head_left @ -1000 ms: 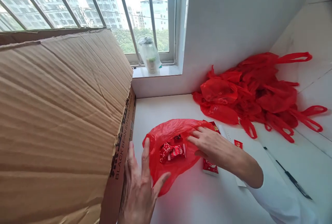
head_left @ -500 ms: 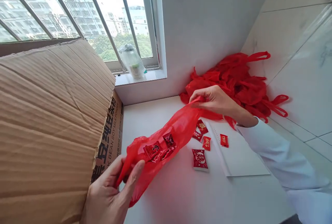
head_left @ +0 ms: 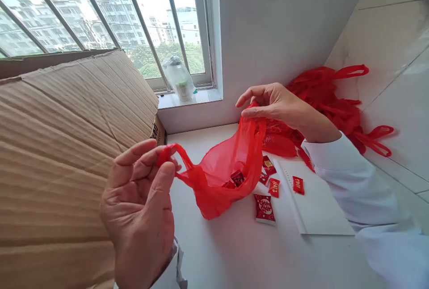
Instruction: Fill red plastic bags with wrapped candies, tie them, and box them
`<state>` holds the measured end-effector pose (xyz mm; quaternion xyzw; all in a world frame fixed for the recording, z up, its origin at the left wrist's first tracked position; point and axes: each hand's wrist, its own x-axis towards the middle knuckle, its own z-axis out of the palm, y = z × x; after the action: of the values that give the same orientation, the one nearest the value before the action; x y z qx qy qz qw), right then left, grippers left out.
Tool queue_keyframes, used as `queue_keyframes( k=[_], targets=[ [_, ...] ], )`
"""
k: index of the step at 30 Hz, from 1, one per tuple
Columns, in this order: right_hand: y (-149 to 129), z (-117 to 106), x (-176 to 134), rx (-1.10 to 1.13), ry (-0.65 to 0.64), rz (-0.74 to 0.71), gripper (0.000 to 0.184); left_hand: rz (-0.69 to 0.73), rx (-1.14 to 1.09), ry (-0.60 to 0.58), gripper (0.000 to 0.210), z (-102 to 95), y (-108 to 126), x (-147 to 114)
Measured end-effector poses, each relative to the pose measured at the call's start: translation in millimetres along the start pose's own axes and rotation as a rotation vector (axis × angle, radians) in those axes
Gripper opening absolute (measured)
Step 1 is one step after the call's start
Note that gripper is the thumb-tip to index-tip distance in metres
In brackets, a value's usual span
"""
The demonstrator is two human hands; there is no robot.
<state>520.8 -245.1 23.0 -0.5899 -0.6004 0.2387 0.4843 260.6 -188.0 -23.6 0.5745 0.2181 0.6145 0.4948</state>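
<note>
Between my hands hangs a red, see-through plastic bag (head_left: 221, 164), sagging in the middle. Small dark-red wrapped candies (head_left: 237, 178) show at its bottom. My left hand (head_left: 140, 204) grips one handle loop between thumb and fingers. The other top end is pinched by my right hand (head_left: 278, 106), higher up and to the right. On the white table beyond the bag lie several small red packets (head_left: 274, 187), and a larger red-and-white packet (head_left: 264, 208) is nearer me. One more red packet (head_left: 298, 185) rests on a white sheet or notebook (head_left: 325, 208).
A large cardboard box (head_left: 67, 146) stands on the left, its flap raised. Red plastic bags (head_left: 328, 97) are heaped against the wall at the right back. A jar wrapped in clear plastic (head_left: 181, 81) sits on the sill by the barred window.
My left hand has moved up from the bag's lower side to its handle loop. My right hand has lifted its end, and the candies have slid to the sagging bottom.
</note>
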Motion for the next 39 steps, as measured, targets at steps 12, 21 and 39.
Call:
queue_keyframes(
  k=[12,21,39],
  targets=[
    [2,23,1,-0.214,-0.295,-0.148,0.018,0.361,0.697,-0.254,0.096,-24.2,-95,-10],
    [-30,52,-5,-0.336,-0.823,-0.445,0.009,-0.042,0.741,-0.419,0.032,-22.5,-76,-17],
    [-2,87,8,-0.356,-0.486,-0.429,0.018,-0.670,0.323,-0.512,0.057,-11.7,-70,-24]
  ],
)
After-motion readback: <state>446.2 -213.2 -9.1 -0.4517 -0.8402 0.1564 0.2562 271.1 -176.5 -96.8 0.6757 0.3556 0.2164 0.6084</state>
